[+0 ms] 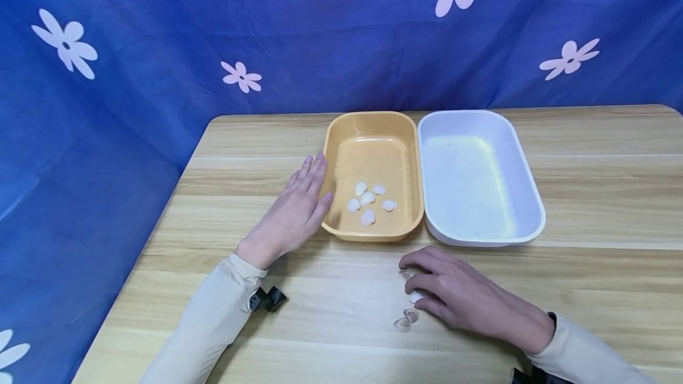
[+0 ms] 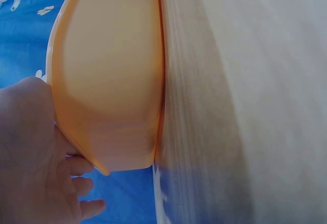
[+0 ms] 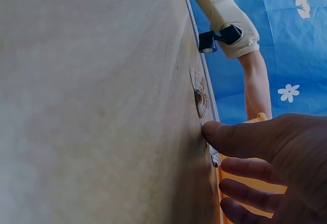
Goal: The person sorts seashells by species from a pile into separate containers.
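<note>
Right hand: white shell between thumb and finger.

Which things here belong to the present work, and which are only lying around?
Likely in the work:
small white shells
rectangular yellow-orange plastic tray
small brownish shells by the right hand
perhaps rectangular white plastic tray

Surroundings only:
blue cloth with white flowers
small black wrist devices

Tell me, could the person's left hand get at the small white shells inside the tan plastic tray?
Probably yes: the left hand is beside the tan tray, whose top is open, and nothing covers the white shells. It would only need to clear the side.
</note>
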